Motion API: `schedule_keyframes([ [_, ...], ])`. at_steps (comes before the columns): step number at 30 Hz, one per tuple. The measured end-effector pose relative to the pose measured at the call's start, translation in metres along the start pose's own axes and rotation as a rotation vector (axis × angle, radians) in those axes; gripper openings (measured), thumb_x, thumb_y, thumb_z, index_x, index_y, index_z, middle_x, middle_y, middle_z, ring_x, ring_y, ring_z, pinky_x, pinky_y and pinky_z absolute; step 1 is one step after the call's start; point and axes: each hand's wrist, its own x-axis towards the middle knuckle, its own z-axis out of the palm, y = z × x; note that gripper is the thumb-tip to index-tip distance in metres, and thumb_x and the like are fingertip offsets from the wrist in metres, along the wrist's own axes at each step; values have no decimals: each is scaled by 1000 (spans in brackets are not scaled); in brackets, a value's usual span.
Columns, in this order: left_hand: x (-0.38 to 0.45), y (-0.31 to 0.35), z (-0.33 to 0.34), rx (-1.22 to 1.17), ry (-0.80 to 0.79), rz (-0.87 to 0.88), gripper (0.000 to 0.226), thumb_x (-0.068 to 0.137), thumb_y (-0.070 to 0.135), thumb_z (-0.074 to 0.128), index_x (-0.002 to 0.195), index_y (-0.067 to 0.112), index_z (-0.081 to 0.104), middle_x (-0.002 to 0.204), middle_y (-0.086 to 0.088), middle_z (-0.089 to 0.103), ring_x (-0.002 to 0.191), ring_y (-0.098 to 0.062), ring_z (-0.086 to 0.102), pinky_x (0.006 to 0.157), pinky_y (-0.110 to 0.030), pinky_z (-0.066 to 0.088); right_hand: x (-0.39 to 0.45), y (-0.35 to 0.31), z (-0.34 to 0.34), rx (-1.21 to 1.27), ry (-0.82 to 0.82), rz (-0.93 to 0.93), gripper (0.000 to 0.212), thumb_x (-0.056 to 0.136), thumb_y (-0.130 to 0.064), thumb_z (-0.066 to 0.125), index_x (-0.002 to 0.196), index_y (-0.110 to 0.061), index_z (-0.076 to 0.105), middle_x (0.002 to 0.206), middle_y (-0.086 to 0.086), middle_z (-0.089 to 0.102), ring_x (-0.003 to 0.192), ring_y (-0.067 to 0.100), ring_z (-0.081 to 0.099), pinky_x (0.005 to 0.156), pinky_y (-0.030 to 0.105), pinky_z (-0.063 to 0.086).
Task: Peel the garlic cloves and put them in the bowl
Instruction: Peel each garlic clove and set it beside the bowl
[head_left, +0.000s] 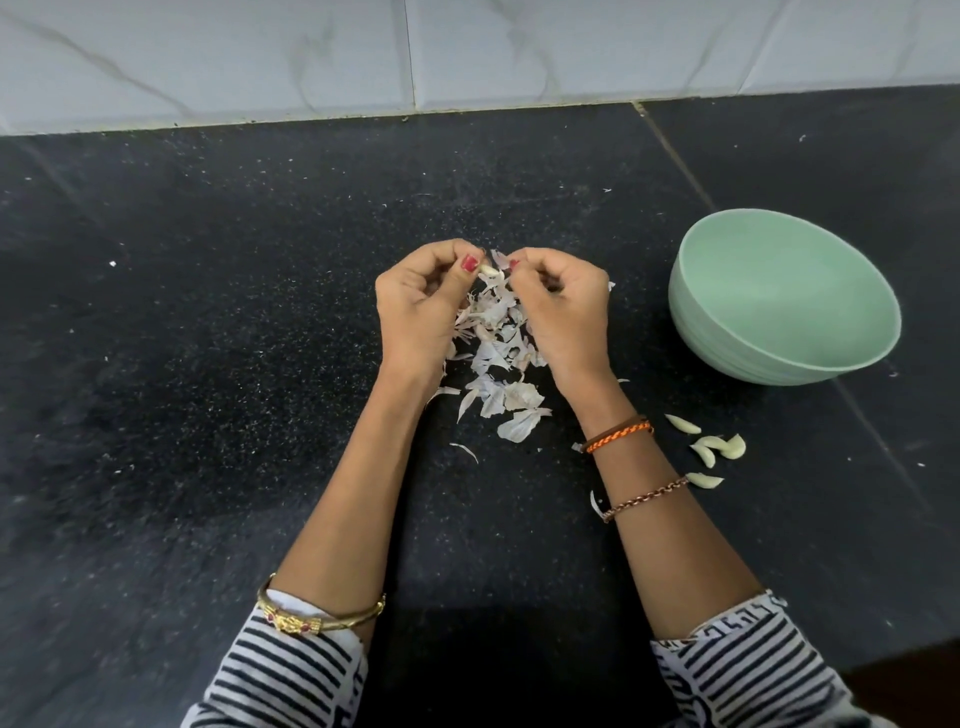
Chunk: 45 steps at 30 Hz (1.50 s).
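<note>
The left hand (418, 306) pinches a small garlic clove (487, 269) between thumb and fingers above the heap of dry skins (498, 353), and the right hand (563, 306) pinches its loose skin at the tip. The clove is probably light, firm and a little slippery when bare (the papery skin tears easily), so hold the body and pull from the pointed end. Four peeled cloves (714, 449) lie beside the green bowl (779, 358), not yet in it.

Hidden and cut-off parts

The garlic clove (487, 269) is mostly covered by the pinching fingers of the left hand (421, 306) and right hand (563, 306); both hands overlap the peel pile (498, 353). Both striped sleeves (280, 670) run off the bottom edge.
</note>
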Motion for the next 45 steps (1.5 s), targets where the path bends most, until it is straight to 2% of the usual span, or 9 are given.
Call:
schedule_keyframes([
  [7, 2, 2, -3, -109, 53, -54, 20, 84, -7, 59, 88, 11, 64, 80, 4, 65, 68, 2, 58, 62, -13, 46, 2, 8, 0, -145, 160, -72, 12, 84, -5, 60, 87, -5, 72, 70, -15, 62, 63, -6, 56, 62, 10, 45],
  [11, 2, 2, -3, -122, 65, -52, 21, 84, -8, 59, 88, 11, 64, 75, 11, 66, 68, 3, 59, 63, -12, 46, 0, 12, -2, -302, 169, -182, 6, 77, -12, 69, 77, -11, 75, 73, -5, 70, 69, 7, 65, 69, 28, 53],
  [13, 2, 2, -3, -115, 76, -53, 20, 83, -8, 59, 87, 11, 64, 76, 9, 65, 67, 3, 59, 62, -12, 46, 0, 13, -3, -315, 157, -168, 4, 73, -13, 75, 70, -12, 73, 67, -7, 68, 66, 8, 64, 68, 27, 52],
  [20, 2, 1, -3, -82, 79, -23, 23, 79, -12, 62, 82, 11, 65, 70, 11, 69, 70, 1, 62, 68, -14, 49, -2, 2, 0, 59, -72, -45, 8, 82, -5, 68, 89, -4, 71, 79, -2, 69, 75, 7, 64, 71, 20, 52],
  [23, 2, 1, -4, -89, 72, -26, 22, 79, -12, 63, 82, 10, 65, 73, 7, 70, 73, -4, 64, 70, -18, 51, -2, 3, 2, 49, -107, -40, 11, 80, -5, 70, 91, -4, 70, 80, -5, 67, 73, 0, 63, 68, 14, 50],
  [31, 2, 2, -3, -108, 65, -59, 19, 81, -10, 61, 91, 6, 64, 70, 7, 71, 71, -4, 67, 68, -16, 51, -1, 7, 2, 5, -3, -53, 7, 83, -5, 66, 89, -5, 70, 79, 1, 69, 77, 19, 67, 72, 31, 56],
  [37, 1, 1, -3, -75, 31, -57, 21, 80, -11, 62, 90, 8, 64, 69, 8, 70, 68, -2, 65, 68, -16, 52, 1, 8, 0, -93, -9, -115, 8, 81, -3, 67, 87, -6, 71, 74, -10, 65, 72, 4, 63, 69, 17, 51],
  [40, 1, 0, -4, -48, 29, -51, 21, 79, -11, 63, 87, 9, 65, 69, 8, 70, 67, -2, 64, 69, -17, 52, 1, 12, 1, -191, -2, -160, 9, 82, -7, 66, 87, -10, 73, 77, -5, 68, 77, 14, 64, 71, 25, 52],
  [45, 2, -1, -6, 23, 3, -6, 24, 78, -11, 64, 82, 13, 65, 67, 9, 69, 65, -2, 63, 68, -18, 52, 1, 16, 0, -450, 109, -390, 11, 82, -10, 63, 82, -13, 74, 74, -1, 69, 74, 21, 59, 64, 14, 34],
])
